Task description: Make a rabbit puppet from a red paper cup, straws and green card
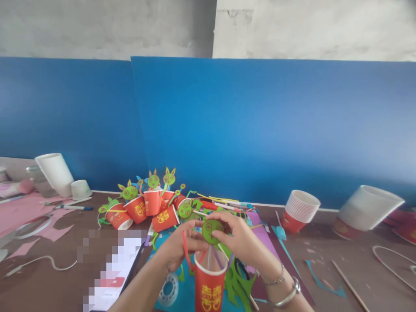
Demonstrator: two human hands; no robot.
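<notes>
A round green paper face (pixel 211 232) with drawn features is pinched between the thumb and fingers of my right hand (pixel 238 238). My left hand (pixel 182 245) is closed at its left edge, fingertips bent against it. Part of that grip is hidden. Directly below stands a red paper cup (pixel 209 288) with gold characters and a white rim. A pale stick and purple straws rise out of the cup under the face. A red bent straw (pixel 186 249) sticks out on the left, in front of my left hand.
Several finished red cups (pixel 136 209) with green animal faces cluster at the back left. A phone (pixel 113 271), tape roll (pixel 168 289), green paper scraps (pixel 238 288) and scissors lie close by. Stacked cups (pixel 300 210) stand right; pink paper (pixel 22 216) lies left. A blue panel (pixel 243 130) is behind.
</notes>
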